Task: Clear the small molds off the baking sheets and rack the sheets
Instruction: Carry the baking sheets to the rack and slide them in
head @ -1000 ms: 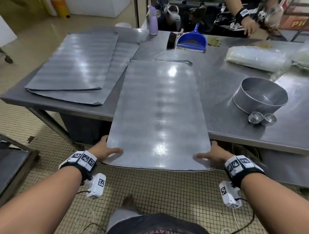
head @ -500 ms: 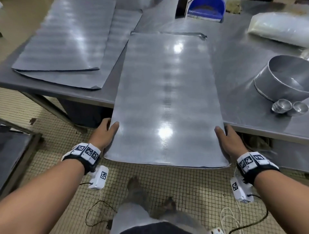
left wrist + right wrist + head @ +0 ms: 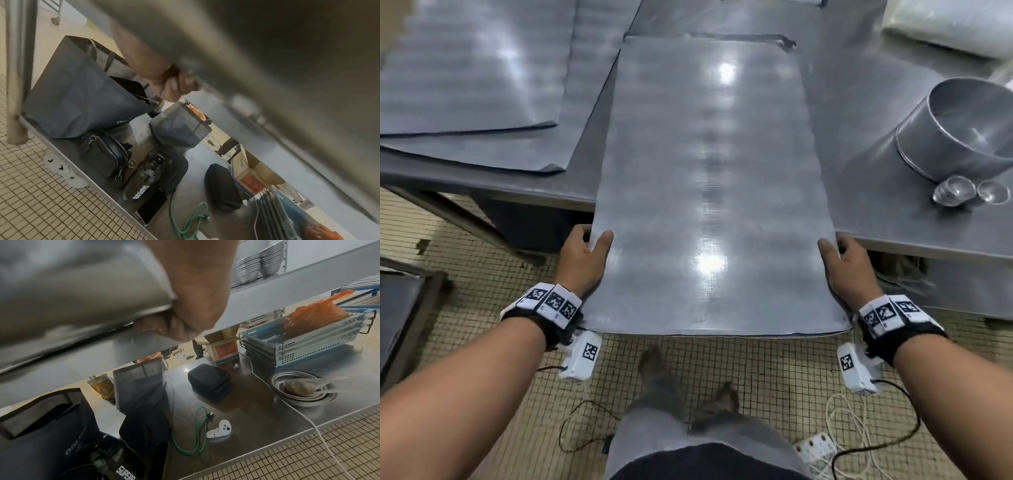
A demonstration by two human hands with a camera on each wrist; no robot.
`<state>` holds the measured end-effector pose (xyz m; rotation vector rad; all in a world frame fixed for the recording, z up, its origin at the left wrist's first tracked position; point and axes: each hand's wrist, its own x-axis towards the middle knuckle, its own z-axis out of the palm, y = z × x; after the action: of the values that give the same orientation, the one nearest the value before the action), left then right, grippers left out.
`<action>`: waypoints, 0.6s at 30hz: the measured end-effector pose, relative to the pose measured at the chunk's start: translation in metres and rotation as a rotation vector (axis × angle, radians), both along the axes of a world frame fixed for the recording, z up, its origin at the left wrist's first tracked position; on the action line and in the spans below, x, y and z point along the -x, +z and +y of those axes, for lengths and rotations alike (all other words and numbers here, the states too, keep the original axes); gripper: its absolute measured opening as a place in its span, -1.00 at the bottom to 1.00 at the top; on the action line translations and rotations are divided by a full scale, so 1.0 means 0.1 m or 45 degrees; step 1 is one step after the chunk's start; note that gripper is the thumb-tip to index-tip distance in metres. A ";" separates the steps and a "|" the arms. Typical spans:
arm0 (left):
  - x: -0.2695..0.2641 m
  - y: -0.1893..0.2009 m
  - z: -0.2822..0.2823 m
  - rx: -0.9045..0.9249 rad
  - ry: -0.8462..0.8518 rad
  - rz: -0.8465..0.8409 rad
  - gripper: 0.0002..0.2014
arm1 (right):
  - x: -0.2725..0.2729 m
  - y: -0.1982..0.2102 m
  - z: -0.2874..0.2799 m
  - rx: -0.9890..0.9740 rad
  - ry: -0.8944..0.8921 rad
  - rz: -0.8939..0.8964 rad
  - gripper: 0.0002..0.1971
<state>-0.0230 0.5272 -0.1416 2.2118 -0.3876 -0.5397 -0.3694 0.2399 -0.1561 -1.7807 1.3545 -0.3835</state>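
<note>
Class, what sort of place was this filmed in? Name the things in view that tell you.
Probably a commercial bakery kitchen: a steel worktable carrying large baking sheets, a round cake tin with small molds beside it, and stacked metal bowls shelved behind.

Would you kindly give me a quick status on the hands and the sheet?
Left hand and right hand grip the baking sheet by its sides. Sheet bare, half off the table. Nothing in the way.

- Left of the baking sheet (image 3: 709,192), a bare strip of table (image 3: 585,161) separates it from two stacked sheets (image 3: 476,68).
- Right of the baking sheet lies open tabletop, then a round pan (image 3: 962,133) with two small molds (image 3: 953,195) just in front.
</note>
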 end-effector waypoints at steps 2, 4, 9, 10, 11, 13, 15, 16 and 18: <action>0.03 0.04 0.05 0.020 0.001 -0.007 -0.66 | 0.03 0.04 0.05 -0.009 -0.014 -0.037 -0.59; 0.07 0.11 0.10 0.047 -0.003 -0.017 -0.63 | 0.08 0.11 0.09 -0.006 -0.028 -0.058 -0.62; 0.19 0.27 0.21 0.121 0.007 -0.047 -0.61 | 0.18 0.35 0.13 0.041 0.005 -0.088 -0.69; 0.22 0.31 0.22 0.141 0.018 -0.054 -0.61 | 0.20 0.37 0.11 0.061 0.006 -0.103 -0.66; 0.25 0.35 0.24 0.161 0.031 -0.061 -0.61 | 0.22 0.39 0.09 0.063 -0.005 -0.124 -0.62; 0.29 0.43 0.25 0.207 0.049 -0.087 -0.64 | 0.24 0.48 0.07 0.051 -0.003 -0.186 -0.59; 0.33 0.53 0.28 0.246 0.063 -0.108 -0.68 | 0.24 0.63 0.08 0.053 0.014 -0.198 -0.61; 0.33 0.58 0.29 0.275 0.072 -0.125 -0.70 | 0.21 0.72 0.08 0.067 0.021 -0.199 -0.60; 0.32 0.67 0.33 0.316 0.095 -0.175 -0.72 | 0.16 0.90 0.08 0.102 0.031 -0.206 -0.60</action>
<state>-0.0554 0.5603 -0.0749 2.0189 -0.4187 -0.2835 -0.3854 0.2478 -0.0661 -1.7886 1.2178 -0.5632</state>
